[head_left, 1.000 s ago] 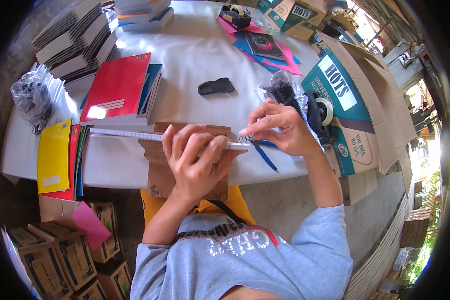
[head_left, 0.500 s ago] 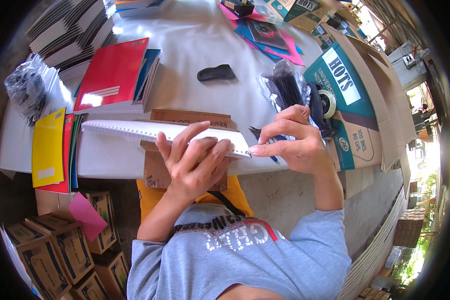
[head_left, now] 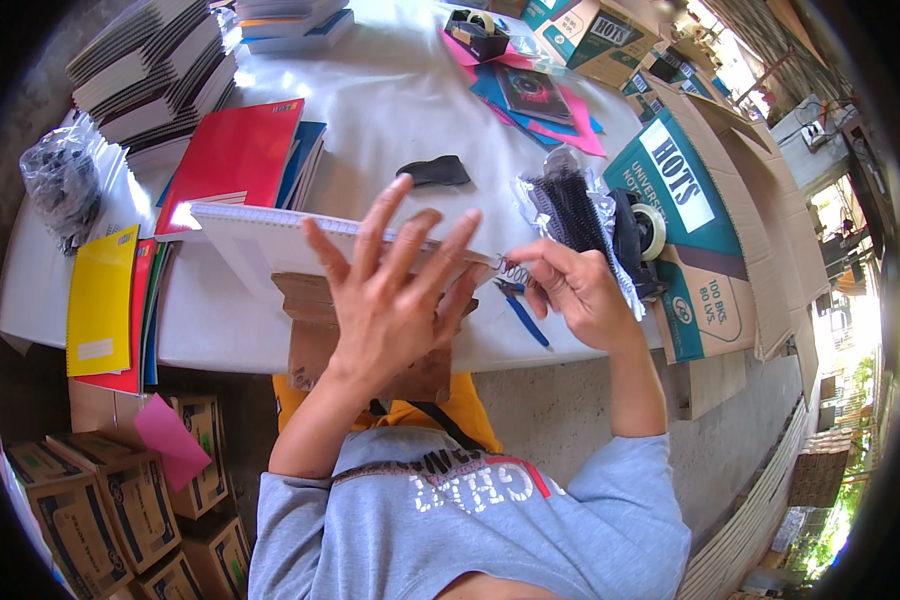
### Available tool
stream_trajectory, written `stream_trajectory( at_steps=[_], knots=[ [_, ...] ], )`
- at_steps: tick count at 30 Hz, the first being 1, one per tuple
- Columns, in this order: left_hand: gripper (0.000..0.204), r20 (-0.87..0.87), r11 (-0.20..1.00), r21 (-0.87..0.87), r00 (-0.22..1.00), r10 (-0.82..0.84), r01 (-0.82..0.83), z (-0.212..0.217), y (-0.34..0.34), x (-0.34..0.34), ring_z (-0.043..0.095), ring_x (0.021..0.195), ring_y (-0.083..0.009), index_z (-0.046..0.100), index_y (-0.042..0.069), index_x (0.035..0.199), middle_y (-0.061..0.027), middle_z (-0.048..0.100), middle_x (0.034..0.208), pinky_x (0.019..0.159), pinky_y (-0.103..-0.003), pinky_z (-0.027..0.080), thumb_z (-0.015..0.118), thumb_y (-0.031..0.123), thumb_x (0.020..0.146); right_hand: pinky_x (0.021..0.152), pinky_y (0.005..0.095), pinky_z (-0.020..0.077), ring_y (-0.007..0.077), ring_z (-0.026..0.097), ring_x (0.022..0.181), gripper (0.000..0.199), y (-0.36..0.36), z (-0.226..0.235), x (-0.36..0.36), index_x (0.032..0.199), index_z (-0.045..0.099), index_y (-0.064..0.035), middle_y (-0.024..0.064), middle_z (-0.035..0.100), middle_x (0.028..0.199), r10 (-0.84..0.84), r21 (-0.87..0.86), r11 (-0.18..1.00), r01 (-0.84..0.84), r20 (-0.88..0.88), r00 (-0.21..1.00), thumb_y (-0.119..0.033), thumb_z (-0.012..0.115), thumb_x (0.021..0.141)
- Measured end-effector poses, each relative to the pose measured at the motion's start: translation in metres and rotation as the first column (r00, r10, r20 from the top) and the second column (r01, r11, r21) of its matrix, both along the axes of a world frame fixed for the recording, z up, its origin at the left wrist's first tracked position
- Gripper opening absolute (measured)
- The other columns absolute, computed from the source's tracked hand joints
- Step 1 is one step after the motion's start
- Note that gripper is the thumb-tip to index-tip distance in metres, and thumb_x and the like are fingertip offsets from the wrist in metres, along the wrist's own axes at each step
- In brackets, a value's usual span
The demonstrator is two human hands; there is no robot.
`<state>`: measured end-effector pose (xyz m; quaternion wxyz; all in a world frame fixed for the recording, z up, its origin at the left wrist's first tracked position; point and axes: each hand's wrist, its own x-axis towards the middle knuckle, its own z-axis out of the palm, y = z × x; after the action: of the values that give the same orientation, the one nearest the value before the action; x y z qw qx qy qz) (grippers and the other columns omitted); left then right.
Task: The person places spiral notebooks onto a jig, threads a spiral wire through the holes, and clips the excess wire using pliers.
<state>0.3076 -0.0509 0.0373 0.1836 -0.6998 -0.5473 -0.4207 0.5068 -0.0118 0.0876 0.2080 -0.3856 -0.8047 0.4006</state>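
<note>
Fingers spread wide, the left hand (head_left: 395,300) lies flat on a white notebook (head_left: 270,240) at the table's (head_left: 370,110) near edge, pressing rather than gripping. The right hand (head_left: 570,290) pinches a wire coil (head_left: 513,270) at the notebook's right end — thumb and fingertips closed on it. Blue pliers (head_left: 522,312) lie just below. A bag of black coils (head_left: 575,215) sits behind the right hand — red notebooks (head_left: 235,160) farther left.

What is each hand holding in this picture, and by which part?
The right hand pinches the end of a wire spiral at the white pad's corner. The left hand lies spread on the pad, fingers open, gripping nothing.
</note>
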Motion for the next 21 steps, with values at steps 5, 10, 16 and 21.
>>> stream_trajectory(
  at_steps=[5,10,16,21],
  knots=[
    [0.044,0.073,0.999,-0.028,0.997,0.034,-0.032,-0.002,0.003,-0.017,0.053,0.098,-0.0217,0.066,0.015,0.096,-0.0031,0.056,0.081,0.108,-0.049,0.015,0.076,0.044,0.065,0.056,0.0264,0.0435,0.0126,0.055,0.065,0.036,0.001,-0.010,-0.012,0.106,0.053,-0.0056,0.0034,0.058,0.073,-0.037,0.434,0.896,0.094,-0.138,0.990,-0.008,0.071,0.075],
    [0.041,0.100,1.000,-0.008,0.995,0.013,-0.012,-0.006,0.006,-0.019,0.051,0.085,-0.0230,0.059,0.011,0.072,-0.0045,0.049,0.077,0.104,-0.047,0.020,0.073,0.049,0.065,0.056,0.0258,0.0443,0.0128,0.054,0.060,0.024,0.014,-0.007,-0.007,0.106,0.062,-0.0041,0.0040,0.060,0.072,0.095,0.421,0.905,-0.058,-0.066,0.993,-0.010,0.064,0.082],
    [0.044,0.071,0.997,-0.042,0.995,-0.065,0.068,-0.003,0.013,-0.028,0.050,0.086,-0.0235,0.057,0.010,0.071,-0.0051,0.048,0.078,0.103,-0.047,0.019,0.072,0.051,0.065,0.078,0.0276,0.0492,0.0145,0.064,0.083,0.030,0.106,0.003,-0.022,0.119,0.056,-0.0047,0.0071,0.065,0.085,0.505,-0.398,0.763,-0.510,-0.127,0.854,-0.018,0.051,0.093],
    [0.042,0.065,0.994,0.051,0.993,-0.098,0.095,-0.008,0.007,-0.031,0.050,0.079,-0.0195,0.056,0.017,0.066,-0.0027,0.042,0.073,0.102,-0.047,0.020,0.075,0.054,0.061,0.094,0.0508,0.0381,0.0266,0.041,0.124,0.052,0.203,-0.113,-0.059,0.127,0.050,-0.0265,0.0085,0.050,0.128,0.091,0.396,0.808,-0.436,0.646,0.757,-0.013,0.060,0.078]
  ],
)
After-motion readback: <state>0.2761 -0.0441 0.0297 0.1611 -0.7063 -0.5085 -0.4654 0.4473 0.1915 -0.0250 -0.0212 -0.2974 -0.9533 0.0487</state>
